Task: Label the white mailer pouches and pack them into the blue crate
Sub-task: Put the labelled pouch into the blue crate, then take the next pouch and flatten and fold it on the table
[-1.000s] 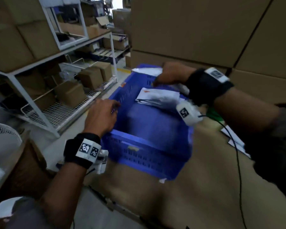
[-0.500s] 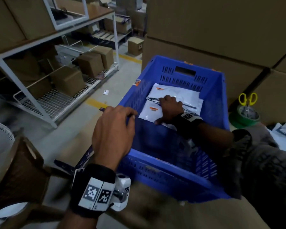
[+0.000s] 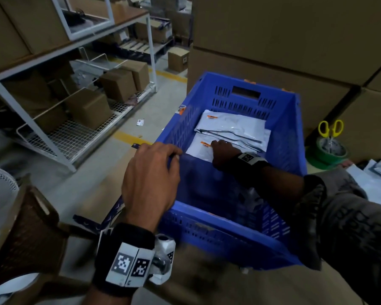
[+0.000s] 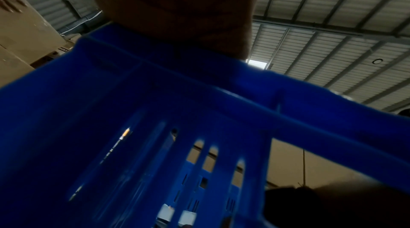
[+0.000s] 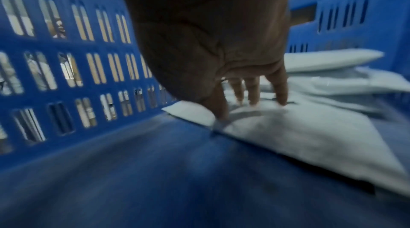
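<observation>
Inside the blue crate (image 3: 293,137) at frame centre, white mailer pouches (image 3: 233,126) lie stacked; the right hand (image 3: 221,151) presses straight fingers (image 5: 252,91) on the nearest. Left hand (image 3: 150,179) curls over the crate's rim. Yellow scissors (image 3: 330,128) stand right; wire shelving (image 3: 70,137) with cartons upper left, cardboard worktop (image 3: 207,287) below.

Right hand (image 5: 210,42), straight fingertips (image 5: 280,95) on white mailer pouch (image 5: 299,137) inside blue crate (image 5: 66,42)
</observation>
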`<state>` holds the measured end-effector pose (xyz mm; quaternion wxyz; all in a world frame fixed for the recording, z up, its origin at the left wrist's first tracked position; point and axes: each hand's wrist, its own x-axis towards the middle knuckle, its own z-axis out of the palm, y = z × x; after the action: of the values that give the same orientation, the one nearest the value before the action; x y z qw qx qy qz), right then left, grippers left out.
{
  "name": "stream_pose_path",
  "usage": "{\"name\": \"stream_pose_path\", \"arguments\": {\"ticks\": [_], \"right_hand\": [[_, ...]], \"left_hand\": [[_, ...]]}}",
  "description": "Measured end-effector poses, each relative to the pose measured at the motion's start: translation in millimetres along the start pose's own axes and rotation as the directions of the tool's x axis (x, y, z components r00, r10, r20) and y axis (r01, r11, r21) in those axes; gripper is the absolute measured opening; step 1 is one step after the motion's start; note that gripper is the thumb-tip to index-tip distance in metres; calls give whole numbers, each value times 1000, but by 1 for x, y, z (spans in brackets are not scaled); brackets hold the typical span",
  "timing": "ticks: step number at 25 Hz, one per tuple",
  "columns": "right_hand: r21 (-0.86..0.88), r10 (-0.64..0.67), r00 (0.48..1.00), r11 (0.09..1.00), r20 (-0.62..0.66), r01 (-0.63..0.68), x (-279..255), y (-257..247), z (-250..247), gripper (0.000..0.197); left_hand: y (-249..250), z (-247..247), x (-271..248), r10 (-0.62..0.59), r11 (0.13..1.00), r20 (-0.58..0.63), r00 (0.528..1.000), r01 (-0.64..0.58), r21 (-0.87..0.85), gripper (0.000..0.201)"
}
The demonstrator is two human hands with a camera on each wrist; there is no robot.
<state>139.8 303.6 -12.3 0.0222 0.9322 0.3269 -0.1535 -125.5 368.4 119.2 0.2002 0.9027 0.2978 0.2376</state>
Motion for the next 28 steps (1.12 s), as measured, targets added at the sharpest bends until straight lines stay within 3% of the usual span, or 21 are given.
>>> {"name": "stream_pose_path", "arguments": {"ticks": [3,6,11,14,17,19,23,27,28], "right_hand": [[29,-23,997,999,76,21,-7,-6,6,76],[-15,-51,993,998,110,53,-14,-7,-11,71],[-44,-145,983,989,-109,140,-46,-13,-111,14],[-198,-194,981,962,-7,188,-85,-14,-161,28],[-281,-269,961,920,59,274,-137,-7,-177,59],[-306,-341,940,895,-1,324,-183,8,-172,67],[-215,-384,918,909,-98,358,-261,60,-125,57],[26,-383,832,903,-401,428,-331,127,-51,46],[48,-360,831,907,-425,418,-347,150,-35,49]], "left_hand": [[1,0,0,-16,1000,-8,1000,16,-6,15],[0,0,0,-16,1000,-12,1000,16,-6,16],[-5,3,1,14,1000,-10,1000,-14,27,17],[-4,2,-1,-18,1000,-6,1000,18,2,16],[-4,2,-2,-37,999,2,999,37,-13,15],[-3,1,-4,-33,999,-9,999,33,-33,19],[2,4,-26,-8,999,-32,999,7,-31,39],[52,20,-91,74,988,-44,996,-79,-133,40],[73,27,-113,92,982,-52,994,-99,-162,36]]}}
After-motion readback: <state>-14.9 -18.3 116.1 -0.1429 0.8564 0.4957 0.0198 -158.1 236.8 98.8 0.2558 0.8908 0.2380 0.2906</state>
